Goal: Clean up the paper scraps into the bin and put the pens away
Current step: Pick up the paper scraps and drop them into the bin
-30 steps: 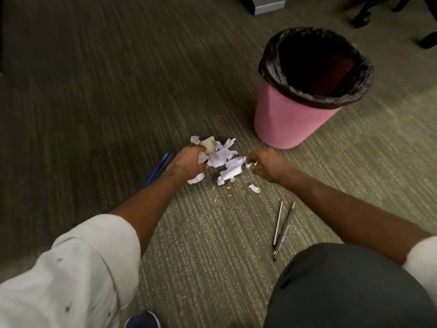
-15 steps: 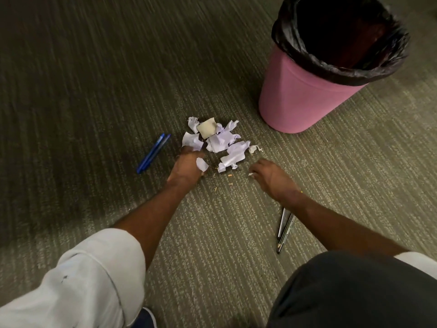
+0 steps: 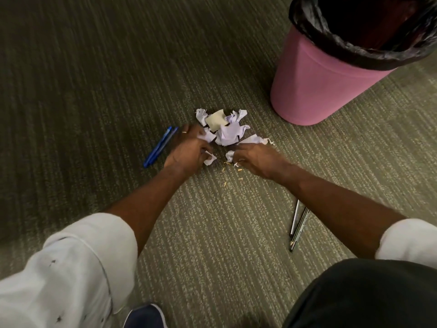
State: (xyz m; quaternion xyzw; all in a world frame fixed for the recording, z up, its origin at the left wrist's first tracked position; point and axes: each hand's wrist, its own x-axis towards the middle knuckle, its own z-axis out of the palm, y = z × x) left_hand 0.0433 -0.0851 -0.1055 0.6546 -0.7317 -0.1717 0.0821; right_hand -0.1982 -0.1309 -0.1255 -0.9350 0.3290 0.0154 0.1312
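The heap of crumpled white and pale lilac paper scraps (image 3: 228, 132) lies on the carpet, with one cream-coloured square piece (image 3: 214, 121) sitting on its far side. The scraps are torn, creased and bunched; the pieces overlap too much for a sure count. A few tiny tan crumbs (image 3: 233, 170) are scattered on the floor just on the near side of the heap.

The left hand (image 3: 188, 150) rests against the left edge of the heap, fingers curled down onto the scraps, with a small white piece (image 3: 210, 159) at its thumb; a ring sits on one finger. The right hand (image 3: 256, 157) presses in from the heap's near right edge, fingers bent and touching a small scrap (image 3: 229, 155). Whether either hand has actually closed on any paper cannot be told.

Two blue plastic pens (image 3: 159, 146) lie side by side just left of the heap, beside the left hand. Nearer the camera and to the right of the heap, partly under the right forearm, lies a bundle of slim dark pencils or pens (image 3: 298, 224); it looks like two or three.

One round pink plastic bin (image 3: 314, 81) lined with a black bag (image 3: 350, 47) stands upright beyond the heap to its right, near but apart from it.

The surface is olive-grey ribbed carpet (image 3: 94, 91). White rolled sleeves, a dark trouser leg and a dark blue shoe toe (image 3: 145, 316) frame the near edge.
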